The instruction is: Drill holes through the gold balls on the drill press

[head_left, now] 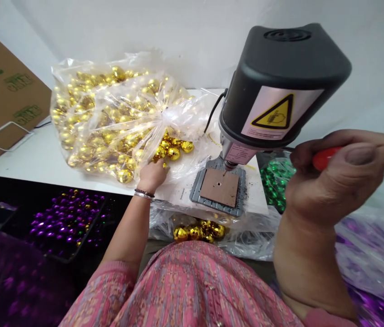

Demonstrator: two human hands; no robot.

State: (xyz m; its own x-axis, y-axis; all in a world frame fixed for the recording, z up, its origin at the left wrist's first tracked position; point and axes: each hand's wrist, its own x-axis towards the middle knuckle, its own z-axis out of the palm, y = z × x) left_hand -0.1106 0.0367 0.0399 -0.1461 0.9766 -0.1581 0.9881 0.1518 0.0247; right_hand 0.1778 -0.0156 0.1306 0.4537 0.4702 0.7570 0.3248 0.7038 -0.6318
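Note:
My left hand (pixel 153 176) reaches into the mouth of a clear plastic bag (pixel 110 118) full of gold faceted balls (pixel 173 153); its fingers curl among the balls, and I cannot make out whether one is held. My right hand (pixel 335 179) is raised close to the camera, closed around a red handle knob (pixel 324 158) of a black bench drill press (pixel 280 86). Under the drill head lies the grey base plate (pixel 195 188) with a brown board (pixel 219 187) that has a small hole in it.
A tray of purple balls (pixel 66 222) sits low at the left. Green balls (pixel 275 181) lie right of the press. More gold balls (pixel 199 232) rest in plastic below the table edge. A cardboard box (pixel 1 95) stands at the far left. Purple bags lie at the right.

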